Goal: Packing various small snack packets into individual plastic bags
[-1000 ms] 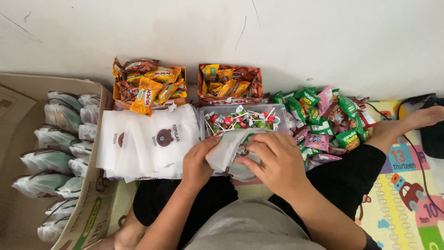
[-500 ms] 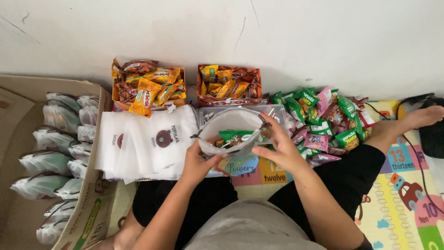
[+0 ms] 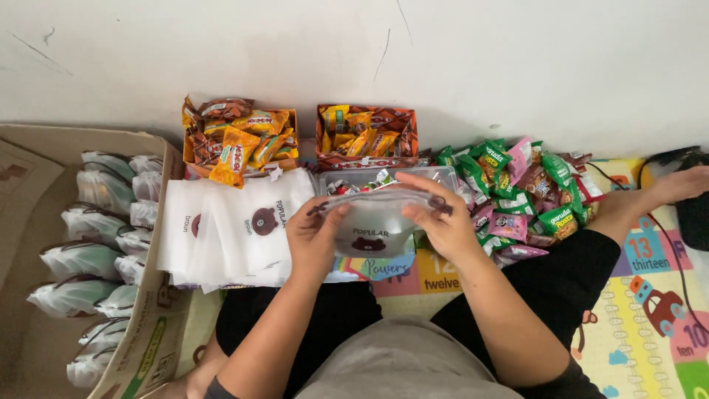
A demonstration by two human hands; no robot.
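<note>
Left of pouch: cardboard box (image 3: 159, 336) of filled bags, stack of flat white bags (image 3: 236, 225). Left hand (image 3: 314, 236) pinching pouch (image 3: 373, 229) top edge; frosted white, bear print, bulging, held above lap. Right hand (image 3: 443, 218) pinching opposite edge. Right: green and pink snack packets (image 3: 528, 192).

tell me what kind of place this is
Probably a home floor used for packing snack bags: a child's play mat lies under the seated person, snack boxes line the bare wall, and a carton holds filled pouches.
</note>
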